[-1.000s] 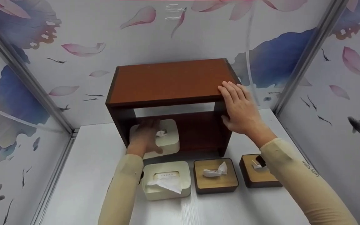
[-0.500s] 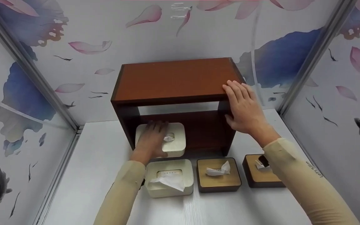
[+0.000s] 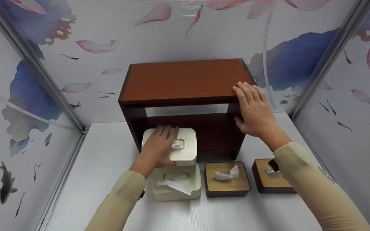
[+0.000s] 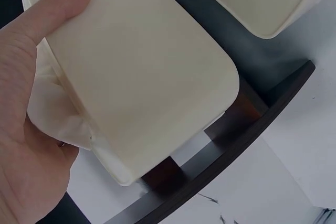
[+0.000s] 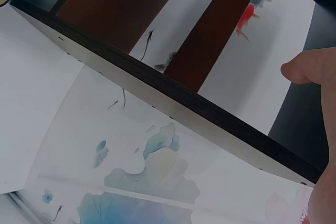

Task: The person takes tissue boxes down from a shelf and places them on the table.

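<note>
My left hand (image 3: 161, 146) grips a cream tissue box (image 3: 186, 146) with a tuft of tissue in its top slot. The box is at the lower left front of the brown shelf unit (image 3: 188, 80), overlapping a second cream tissue box (image 3: 193, 189) in the head view. In the left wrist view my thumb (image 4: 68, 6) presses along the held box's broad plain face (image 4: 142, 72). My right hand (image 3: 255, 110) rests on the unit's upper right corner, fingers lying straight over the top, thumb by the right side panel. The right wrist view shows that thumb (image 5: 302, 69) stretched out.
Two tissue boxes with wood tops stand on the white table (image 3: 101, 179): the middle wood-topped box (image 3: 226, 187) and the right wood-topped box (image 3: 265, 183), partly behind my right sleeve. Printed wall panels (image 3: 172, 35) enclose the table at back and sides.
The cream tissue box in my left hand has come forward from the shelf's lower left and now overlaps the front cream box. My right hand stays on the corner; the head view shifts slightly.
</note>
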Demonstrator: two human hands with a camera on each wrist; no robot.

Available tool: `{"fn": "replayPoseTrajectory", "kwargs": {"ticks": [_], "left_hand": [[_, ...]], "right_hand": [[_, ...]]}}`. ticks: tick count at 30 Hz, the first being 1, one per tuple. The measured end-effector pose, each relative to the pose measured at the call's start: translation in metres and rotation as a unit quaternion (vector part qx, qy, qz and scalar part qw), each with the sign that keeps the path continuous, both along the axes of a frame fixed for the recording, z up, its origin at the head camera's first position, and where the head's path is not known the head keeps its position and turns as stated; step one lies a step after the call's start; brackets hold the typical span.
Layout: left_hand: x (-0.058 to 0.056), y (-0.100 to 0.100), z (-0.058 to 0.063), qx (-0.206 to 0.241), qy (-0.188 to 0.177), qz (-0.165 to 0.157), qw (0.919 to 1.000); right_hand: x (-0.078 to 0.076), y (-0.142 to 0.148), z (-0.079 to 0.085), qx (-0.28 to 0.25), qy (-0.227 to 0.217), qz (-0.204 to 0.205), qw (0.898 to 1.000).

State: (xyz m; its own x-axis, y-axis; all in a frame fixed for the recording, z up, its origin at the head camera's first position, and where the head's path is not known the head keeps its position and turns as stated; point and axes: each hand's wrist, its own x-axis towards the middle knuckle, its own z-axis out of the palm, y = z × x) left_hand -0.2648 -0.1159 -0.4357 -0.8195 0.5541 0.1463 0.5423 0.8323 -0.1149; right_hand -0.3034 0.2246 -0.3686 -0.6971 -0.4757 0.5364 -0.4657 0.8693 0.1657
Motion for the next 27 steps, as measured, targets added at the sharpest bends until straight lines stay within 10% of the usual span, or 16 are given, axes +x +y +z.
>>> {"fn": "replayPoseTrajectory", "kwargs": {"ticks": [27], "left_hand": [[0.055,-0.039,0.013,0.027,-0.026,0.019,0.9991]], "right_hand": [[-0.001,-0.001,0.000,-0.003,-0.009,-0.002,1.000]]}}
